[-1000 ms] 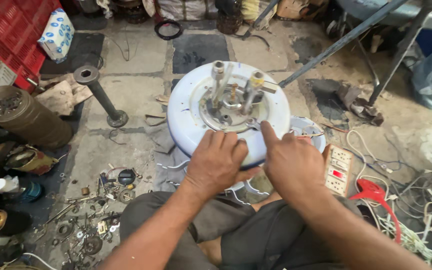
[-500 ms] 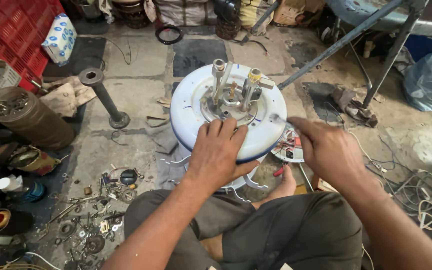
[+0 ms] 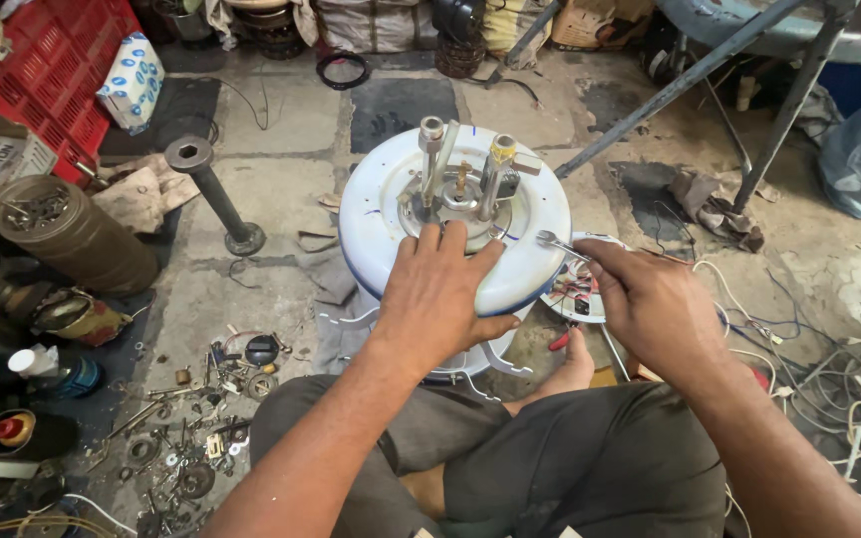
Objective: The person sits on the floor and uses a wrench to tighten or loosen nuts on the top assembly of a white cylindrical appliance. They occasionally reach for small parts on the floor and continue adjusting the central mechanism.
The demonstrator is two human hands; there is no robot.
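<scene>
A white round tank (image 3: pixel 530 214) with metal pipes and fittings on its top plate (image 3: pixel 455 189) stands on the floor in front of my crossed legs. My left hand (image 3: pixel 440 294) lies flat on the tank's near rim, fingers spread toward the fittings. My right hand (image 3: pixel 650 304) is to the right of the tank, fingers closed on a small metal spanner (image 3: pixel 558 242) whose head points toward the tank's edge. Beneath that hand lies a white round cover (image 3: pixel 575 294) with wires inside.
Loose nuts, washers and small parts (image 3: pixel 201 418) litter the floor at lower left. A rusty cylinder (image 3: pixel 72 234), a metal post on a base (image 3: pixel 216 194) and a red crate (image 3: pixel 37 75) stand left. Tangled cables (image 3: pixel 829 399) lie right; metal frame legs (image 3: pixel 710 60) cross behind.
My right hand has left the tank's rim, moved right and picked up the spanner. My left hand has stayed on the tank, sliding slightly up.
</scene>
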